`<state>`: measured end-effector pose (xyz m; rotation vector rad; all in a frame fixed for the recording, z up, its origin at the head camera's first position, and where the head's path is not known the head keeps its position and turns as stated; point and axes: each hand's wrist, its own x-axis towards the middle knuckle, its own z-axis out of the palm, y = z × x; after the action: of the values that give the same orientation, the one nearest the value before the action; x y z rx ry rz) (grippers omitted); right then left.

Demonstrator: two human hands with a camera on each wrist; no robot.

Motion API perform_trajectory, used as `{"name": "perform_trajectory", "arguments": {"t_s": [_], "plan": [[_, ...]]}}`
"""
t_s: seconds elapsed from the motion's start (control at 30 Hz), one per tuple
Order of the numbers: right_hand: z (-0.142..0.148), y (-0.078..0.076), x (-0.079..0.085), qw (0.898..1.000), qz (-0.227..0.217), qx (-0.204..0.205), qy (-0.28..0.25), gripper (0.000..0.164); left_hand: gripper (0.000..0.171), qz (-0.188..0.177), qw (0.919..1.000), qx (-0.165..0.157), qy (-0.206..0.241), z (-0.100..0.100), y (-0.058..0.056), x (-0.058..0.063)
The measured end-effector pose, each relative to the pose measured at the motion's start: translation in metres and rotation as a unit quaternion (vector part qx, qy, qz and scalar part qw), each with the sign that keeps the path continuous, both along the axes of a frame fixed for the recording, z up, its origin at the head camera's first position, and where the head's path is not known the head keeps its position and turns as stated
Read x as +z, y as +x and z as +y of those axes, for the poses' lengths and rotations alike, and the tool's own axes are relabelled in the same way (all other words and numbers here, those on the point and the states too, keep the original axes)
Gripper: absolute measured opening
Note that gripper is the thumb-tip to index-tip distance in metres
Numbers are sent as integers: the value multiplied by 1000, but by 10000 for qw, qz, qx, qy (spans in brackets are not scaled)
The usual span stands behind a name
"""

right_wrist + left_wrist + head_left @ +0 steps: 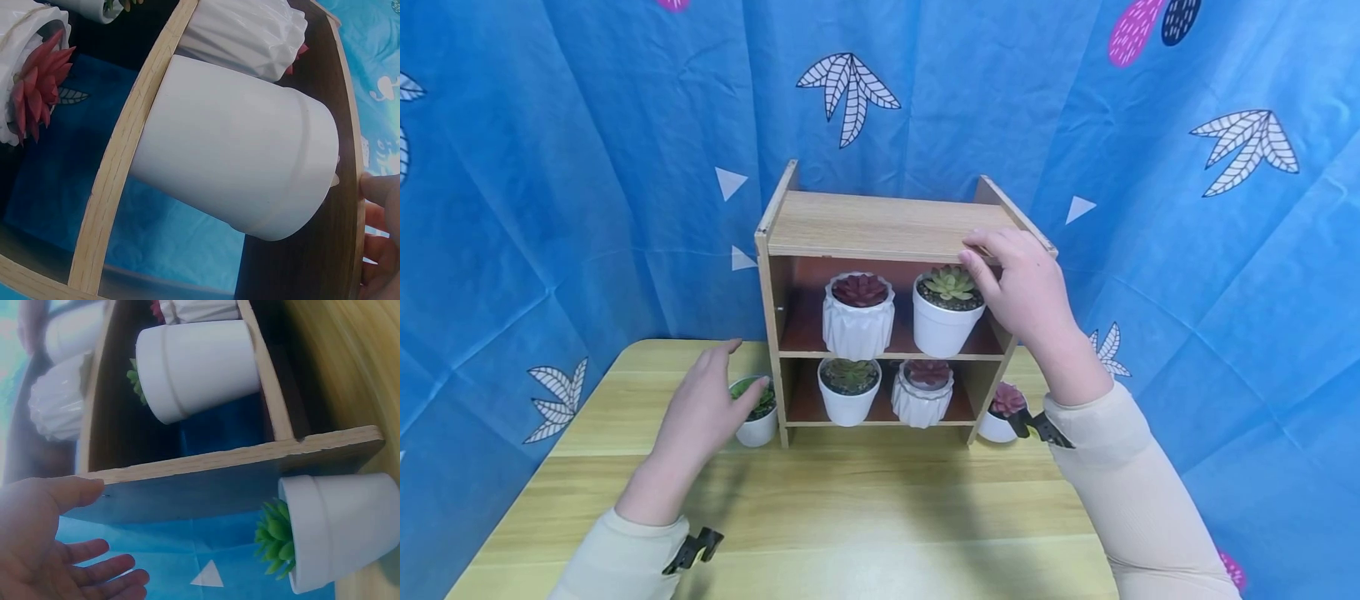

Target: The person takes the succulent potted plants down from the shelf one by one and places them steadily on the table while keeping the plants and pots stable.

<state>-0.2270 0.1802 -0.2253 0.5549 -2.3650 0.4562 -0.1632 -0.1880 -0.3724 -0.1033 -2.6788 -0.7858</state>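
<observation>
A small wooden shelf unit (880, 225) stands at the middle of the table. My right hand (1026, 287) is at the right of its top board, fingertips at the front edge, above a white pot with a green succulent (949, 321). The left hand (700, 408) is beside the unit's left side panel (237, 456), fingers spread and holding nothing. In the left wrist view its thumb overlaps the panel's front edge. Below that hand, a white pot with a green plant (340, 528) stands outside the unit, partly hidden in the head view.
A ribbed white pot with a dark red succulent (859, 321) shares the upper shelf. Below are a smooth pot with a green succulent (848, 400) and a ribbed one (923, 404). A pink succulent pot (1000, 425) stands right of the unit. Blue curtain (647, 167) hangs behind.
</observation>
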Motion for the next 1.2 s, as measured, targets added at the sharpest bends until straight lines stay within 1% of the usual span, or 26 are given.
{"name": "perform_trajectory", "arguments": {"t_s": [0.23, 0.4, 0.6, 0.8, 1.03, 1.2], "plan": [[0, 1, 0, 10000, 15, 15, 8, 35, 66, 492, 9987, 33, 92, 7, 2, 15], [0, 1, 1, 10000, 66, 47, 25, 34, 64, 712, 9973, 69, 153, 13, 4, 26], [0, 1, 1, 10000, 50, 50, 19, 34, 62, 947, 9952, 97, 222, 20, 5, 35], [0, 1, 2, 10000, 23, 47, 14, 35, 57, 1329, 9905, 81, 341, 23, 8, 46], [0, 3, 3, 10000, 2, 37, 19, 35, 54, 1673, 9849, 18, 435, 27, 11, 59], [0, 4, 4, 10000, 15, 33, 24, 35, 53, 1988, 9790, -54, 444, 31, 12, 67]]}}
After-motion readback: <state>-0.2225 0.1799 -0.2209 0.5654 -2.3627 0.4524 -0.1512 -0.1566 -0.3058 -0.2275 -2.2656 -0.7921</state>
